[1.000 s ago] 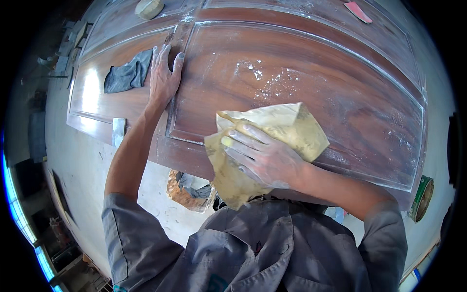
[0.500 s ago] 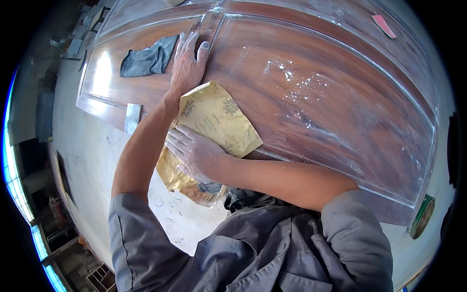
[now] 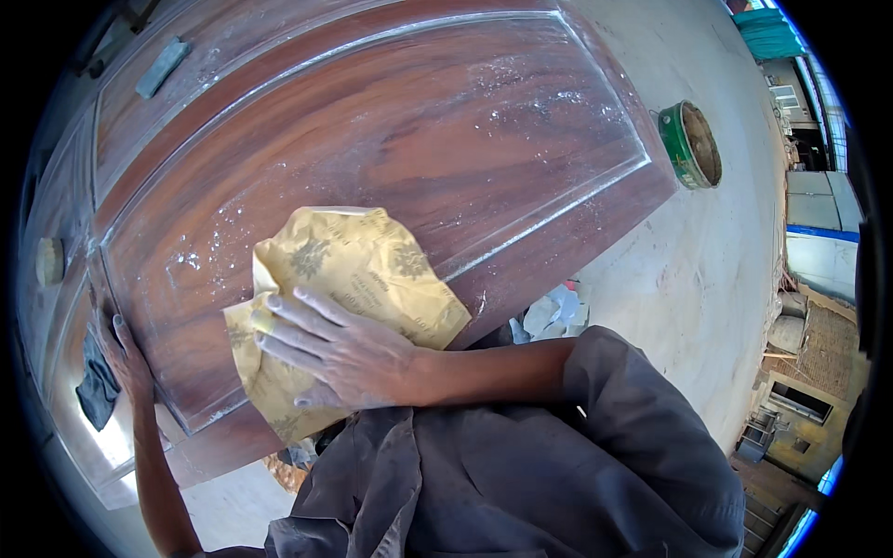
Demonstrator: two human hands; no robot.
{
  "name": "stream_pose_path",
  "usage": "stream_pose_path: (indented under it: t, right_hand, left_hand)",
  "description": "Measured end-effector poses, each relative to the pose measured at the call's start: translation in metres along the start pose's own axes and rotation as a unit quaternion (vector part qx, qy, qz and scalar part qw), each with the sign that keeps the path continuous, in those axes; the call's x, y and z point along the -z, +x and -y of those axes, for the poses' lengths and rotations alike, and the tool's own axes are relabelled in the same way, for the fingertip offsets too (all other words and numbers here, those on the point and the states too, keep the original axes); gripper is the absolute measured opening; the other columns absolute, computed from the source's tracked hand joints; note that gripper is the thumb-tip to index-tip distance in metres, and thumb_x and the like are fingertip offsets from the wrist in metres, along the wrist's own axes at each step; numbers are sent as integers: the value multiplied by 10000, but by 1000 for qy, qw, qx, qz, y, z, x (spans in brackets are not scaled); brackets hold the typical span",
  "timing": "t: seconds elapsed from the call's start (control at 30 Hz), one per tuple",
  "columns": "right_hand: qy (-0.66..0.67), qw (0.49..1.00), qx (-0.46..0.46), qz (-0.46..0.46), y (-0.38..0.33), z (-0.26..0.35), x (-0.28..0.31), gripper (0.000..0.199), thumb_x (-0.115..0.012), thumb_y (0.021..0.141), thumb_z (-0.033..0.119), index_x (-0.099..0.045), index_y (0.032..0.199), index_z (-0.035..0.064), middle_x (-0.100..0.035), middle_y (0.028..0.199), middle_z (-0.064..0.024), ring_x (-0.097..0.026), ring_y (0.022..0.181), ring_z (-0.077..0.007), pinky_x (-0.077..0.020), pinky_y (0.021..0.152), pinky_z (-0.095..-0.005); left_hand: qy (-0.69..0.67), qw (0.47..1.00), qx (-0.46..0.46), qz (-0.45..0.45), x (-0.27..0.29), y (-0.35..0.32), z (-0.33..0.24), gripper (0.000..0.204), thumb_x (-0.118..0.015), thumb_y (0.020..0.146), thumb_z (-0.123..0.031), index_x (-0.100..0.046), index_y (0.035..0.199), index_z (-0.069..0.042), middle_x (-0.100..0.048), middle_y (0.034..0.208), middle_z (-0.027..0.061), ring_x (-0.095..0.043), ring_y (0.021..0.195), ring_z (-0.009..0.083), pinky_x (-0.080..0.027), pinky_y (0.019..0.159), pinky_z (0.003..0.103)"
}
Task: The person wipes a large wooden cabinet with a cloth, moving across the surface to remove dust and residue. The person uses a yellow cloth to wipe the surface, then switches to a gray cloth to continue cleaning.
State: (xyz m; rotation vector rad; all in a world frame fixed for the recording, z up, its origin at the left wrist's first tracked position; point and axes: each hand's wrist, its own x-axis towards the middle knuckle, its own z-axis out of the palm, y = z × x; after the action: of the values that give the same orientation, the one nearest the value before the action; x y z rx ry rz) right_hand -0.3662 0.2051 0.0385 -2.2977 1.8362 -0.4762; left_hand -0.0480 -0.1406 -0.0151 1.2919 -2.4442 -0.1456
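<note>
Right hand (image 3: 361, 361): open, palm down, fingers extended and slightly parted; laid on a yellow sandpaper sheet (image 3: 363, 270), no closed grip seen. Sheet creased, dark floral print facing up, lying over the near part of a reddish-brown panelled door (image 3: 446, 149); its near corner reaches the grey jacket (image 3: 539, 474).

Left hand (image 3: 128, 361): open, thumb apart from the fingers, nothing seen in it; rests at the door's cross rail, just beside a dark cloth (image 3: 97, 391). Pressure: cannot tell.

Door: white powder (image 3: 189, 259) scattered left of the sheet; pale round block (image 3: 49, 261) and blue-grey block (image 3: 163, 67) farther out.

Floor (image 3: 642, 270): green can (image 3: 688, 146) beyond the door's right corner.
</note>
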Motion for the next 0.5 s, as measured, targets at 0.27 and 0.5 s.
stream_pose_path:
  t: [0.27, 0.5]
  right_hand:
    - [-220, 905, -364, -8, -135, -148, 83, 741, -488, 1022, 433, -318, 1544, -64, -296, 1611, -279, -180, 1532, -471, -104, 1245, -613]
    - [-124, 927, -340, -93, -119, -113, 69, 741, -398, 1051, 545, -357, 1552, 1, -276, 1657, -211, -195, 1558, -391, -131, 1273, -538]
  left_hand:
    - [-18, 1000, -5, 24, -4, 8, 2, 610, -417, 1097, -395, -405, 1523, 42, -432, 1554, 256, -388, 1449, 404, -266, 1210, 464]
    - [-25, 997, 55, 37, 5, -8, 2, 702, -417, 1083, -463, -360, 1539, 68, -379, 1592, 263, -353, 1473, 414, -245, 1225, 461]
